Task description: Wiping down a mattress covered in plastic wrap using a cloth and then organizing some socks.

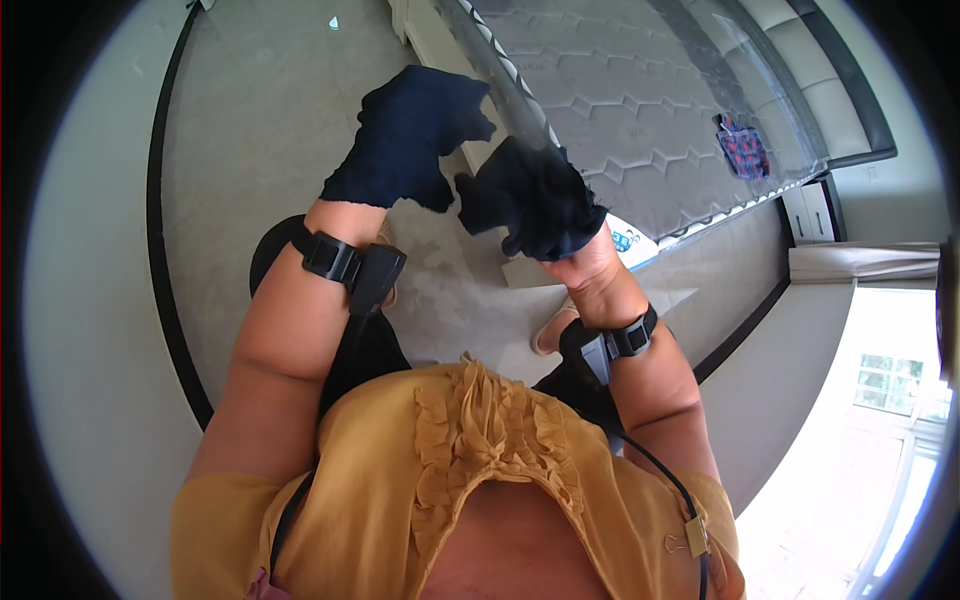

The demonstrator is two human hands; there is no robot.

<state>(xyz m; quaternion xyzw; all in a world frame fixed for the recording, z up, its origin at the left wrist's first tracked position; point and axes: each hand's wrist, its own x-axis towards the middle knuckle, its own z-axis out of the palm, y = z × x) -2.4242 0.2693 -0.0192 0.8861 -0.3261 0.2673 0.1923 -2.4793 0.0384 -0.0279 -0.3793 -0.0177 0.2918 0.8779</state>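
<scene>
Black fabric, apparently gloves, covers both of my hands, which are raised in front of me by the bed's edge. My left hand (420,139) reaches right over the floor, its thumb apart from its fingers and nothing visible between them. Close to its right, my right hand (532,199) is turned with the inner wrist up and its fingers bent; whether it holds something is unclear. Behind it lies a grey quilted mattress (637,135) with clear plastic over it. A folded dark blue and red patterned cloth (744,150) rests on the mattress.
The pale bed frame (442,67) runs along the mattress's near side. A padded headboard (832,97) stands at the far right, beside a white cabinet (810,214). A white wall (90,247) rises at the left. Bottom right is a bright window (889,382) with a curtain (862,262).
</scene>
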